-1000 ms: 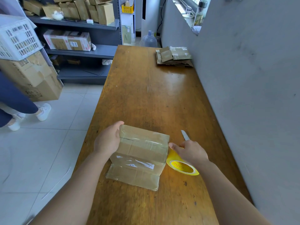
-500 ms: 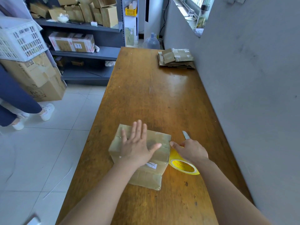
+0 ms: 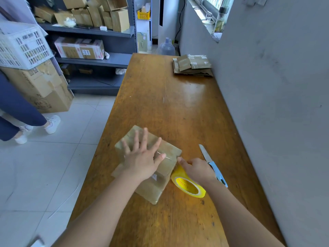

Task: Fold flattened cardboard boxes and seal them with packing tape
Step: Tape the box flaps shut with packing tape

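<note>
A small taped cardboard box (image 3: 170,154) stands on the wooden table (image 3: 178,104) near its left edge. My left hand (image 3: 142,155) lies flat on the box's top with fingers spread and straight. A yellow roll of packing tape (image 3: 188,184) sits against the box's right side, and my right hand (image 3: 195,169) grips it from above, thumb pointing at the box's corner. A strip of tape seems to run from the roll onto the box.
A knife with a blue handle (image 3: 211,163) lies right of my right hand. A stack of flattened boxes (image 3: 193,65) lies at the table's far right by the grey wall. Another person's legs (image 3: 21,118) stand on the tiled floor at left, before shelves (image 3: 96,59) of cartons.
My left hand went from gripping the box's left side to lying flat on its top. The box turned a little and the roll stayed against its right side.
</note>
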The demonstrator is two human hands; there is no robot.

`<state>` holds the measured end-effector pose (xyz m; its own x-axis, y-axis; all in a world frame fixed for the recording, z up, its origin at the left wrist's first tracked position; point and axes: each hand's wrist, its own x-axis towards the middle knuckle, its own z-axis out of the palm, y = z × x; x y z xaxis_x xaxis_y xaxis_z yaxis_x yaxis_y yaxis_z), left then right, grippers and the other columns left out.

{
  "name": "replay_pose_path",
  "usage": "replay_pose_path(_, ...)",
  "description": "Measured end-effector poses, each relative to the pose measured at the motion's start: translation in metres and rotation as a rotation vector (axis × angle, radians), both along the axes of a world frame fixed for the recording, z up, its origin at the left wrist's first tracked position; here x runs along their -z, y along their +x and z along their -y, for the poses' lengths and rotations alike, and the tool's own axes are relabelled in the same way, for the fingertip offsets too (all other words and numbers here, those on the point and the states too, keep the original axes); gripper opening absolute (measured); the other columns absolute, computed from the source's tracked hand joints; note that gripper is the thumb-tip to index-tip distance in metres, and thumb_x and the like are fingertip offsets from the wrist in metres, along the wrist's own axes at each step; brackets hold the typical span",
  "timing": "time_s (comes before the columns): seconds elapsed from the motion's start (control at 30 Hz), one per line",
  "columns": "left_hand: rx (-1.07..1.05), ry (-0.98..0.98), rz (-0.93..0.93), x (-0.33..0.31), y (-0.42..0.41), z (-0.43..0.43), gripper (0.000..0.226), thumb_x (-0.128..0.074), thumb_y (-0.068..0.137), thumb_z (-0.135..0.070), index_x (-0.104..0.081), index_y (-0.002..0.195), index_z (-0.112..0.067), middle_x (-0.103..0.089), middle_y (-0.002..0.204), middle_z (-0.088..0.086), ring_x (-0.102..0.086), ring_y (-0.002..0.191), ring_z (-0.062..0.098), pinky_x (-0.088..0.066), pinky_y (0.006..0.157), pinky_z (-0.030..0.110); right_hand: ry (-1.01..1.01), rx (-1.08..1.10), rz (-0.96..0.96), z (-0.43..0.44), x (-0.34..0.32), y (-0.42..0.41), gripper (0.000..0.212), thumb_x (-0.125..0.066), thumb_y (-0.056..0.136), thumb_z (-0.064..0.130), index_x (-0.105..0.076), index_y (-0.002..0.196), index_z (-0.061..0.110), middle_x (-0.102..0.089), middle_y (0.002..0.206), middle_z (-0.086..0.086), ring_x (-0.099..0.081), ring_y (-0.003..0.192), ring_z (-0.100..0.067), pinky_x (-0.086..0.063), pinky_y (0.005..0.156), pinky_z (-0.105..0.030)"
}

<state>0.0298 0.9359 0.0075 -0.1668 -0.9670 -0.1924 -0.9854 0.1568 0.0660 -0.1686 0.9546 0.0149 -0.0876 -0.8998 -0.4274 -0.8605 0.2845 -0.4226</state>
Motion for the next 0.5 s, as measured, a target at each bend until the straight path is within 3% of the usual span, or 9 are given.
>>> replay_pose_path(0.1,-0.143,-0.005,-0.037,0.003,-0.007,-0.01,0.069,0.002,0.091,-0.065,0.011,0.152,-0.034,0.021,0.158,0.017,0.023,0.145,0.033,0.007,0.113,0.065,0.016,0.008,0.031,-0.002,-0.001,0.006,0.053,-0.03,0.093,0.069,-0.036,0.061,0.027,-0.047,0.067,0.005,-0.052,0.075,-0.02,-0.029,0.051,-0.029)
replay_pose_path(0.2,-0.086,-0.003,-0.043,0.004,0.007,0.0,0.074,-0.001,0.091,-0.068,0.01,0.153,-0.029,0.021,0.159,0.011,0.022,0.146,0.024,0.007,0.115,0.06,0.04,-0.023,0.063,-0.005,-0.001,0.011,0.052,-0.028,0.095,0.065,-0.046,0.067,0.025,-0.051,0.073,0.003,-0.055,0.079,-0.02,-0.032,0.054,-0.03)
replay_pose_path(0.3,-0.044,-0.027,-0.02,-0.004,0.021,0.008,0.074,-0.007,0.092,-0.069,0.002,0.154,-0.03,0.016,0.161,0.006,0.017,0.148,0.02,0.007,0.117,0.056,0.072,-0.072,0.155,-0.011,0.0,0.017,0.051,-0.028,0.098,0.058,-0.055,0.077,0.021,-0.057,0.085,-0.001,-0.055,0.085,-0.02,-0.04,0.067,-0.034)
replay_pose_path(0.4,-0.012,-0.146,-0.05,-0.013,0.005,-0.007,0.063,-0.02,0.098,-0.056,-0.02,0.153,-0.026,-0.006,0.163,0.007,-0.002,0.149,0.024,-0.009,0.121,0.046,0.11,-0.047,0.291,-0.019,-0.002,0.022,0.052,-0.032,0.101,0.049,-0.063,0.104,0.007,-0.063,0.106,-0.01,-0.053,0.09,-0.019,-0.043,0.08,-0.036)
replay_pose_path(0.43,-0.012,-0.133,-0.093,-0.014,-0.002,-0.012,0.065,-0.02,0.098,-0.057,-0.021,0.153,-0.022,-0.008,0.162,0.008,-0.004,0.149,0.025,-0.011,0.12,0.043,0.127,-0.039,0.334,-0.02,-0.005,0.022,0.046,-0.035,0.101,0.043,-0.061,0.113,0.007,-0.062,0.114,-0.011,-0.053,0.096,-0.021,-0.043,0.086,-0.038)
replay_pose_path(0.5,-0.023,-0.045,-0.13,-0.009,-0.01,-0.017,0.081,-0.016,0.093,-0.067,-0.009,0.155,-0.016,0.003,0.162,0.009,0.006,0.149,0.024,-0.001,0.12,0.042,0.168,-0.025,0.417,-0.021,-0.008,0.02,0.034,-0.041,0.099,0.035,-0.058,0.122,0.015,-0.058,0.122,-0.003,-0.051,0.107,-0.02,-0.04,0.089,-0.036)
